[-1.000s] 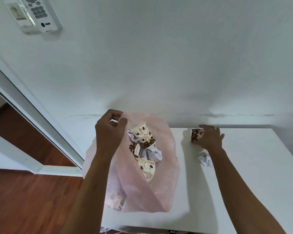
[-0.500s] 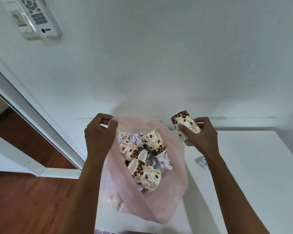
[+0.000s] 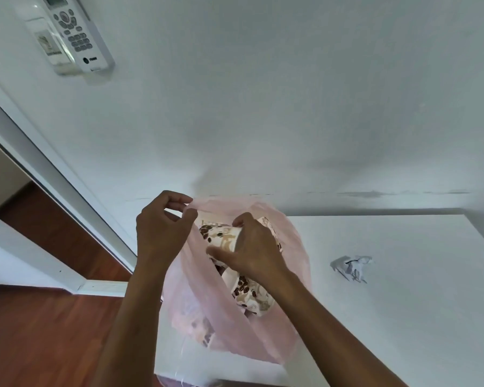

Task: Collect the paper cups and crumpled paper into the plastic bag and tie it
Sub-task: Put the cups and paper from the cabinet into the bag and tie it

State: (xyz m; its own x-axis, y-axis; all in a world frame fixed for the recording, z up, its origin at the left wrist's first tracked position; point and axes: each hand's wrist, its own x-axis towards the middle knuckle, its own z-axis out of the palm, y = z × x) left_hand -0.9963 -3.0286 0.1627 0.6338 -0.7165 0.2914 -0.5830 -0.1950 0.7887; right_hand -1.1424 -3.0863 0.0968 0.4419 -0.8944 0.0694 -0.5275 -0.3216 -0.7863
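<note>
A: One paper cup [image 3: 221, 238] in right hand [image 3: 252, 252], fingers wrapped, inside pink plastic bag [image 3: 291, 275]. Left hand [image 3: 162, 233] pinches rim, 10 o'clock.

B: Crumpled paper [image 3: 349, 266] at 3 o'clock on white table [image 3: 403, 317]. Light, soft; pinch its middle.

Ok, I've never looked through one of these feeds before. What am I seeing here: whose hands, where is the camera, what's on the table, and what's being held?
There is no machine: these are a person's two bare hands, filmed by a wide-angle camera worn on their head, looking forward and down. That is why the arms come in from the bottom edge.

The left hand pinches the rim of a pink plastic bag and holds its mouth open at the near left corner of the white table. The right hand is over the open bag, its fingers around a paper cup printed with coffee beans. More cups already lie inside.

One crumpled paper is still lying on the table, right of the bag. A remote control hangs on the wall, top left.
</note>
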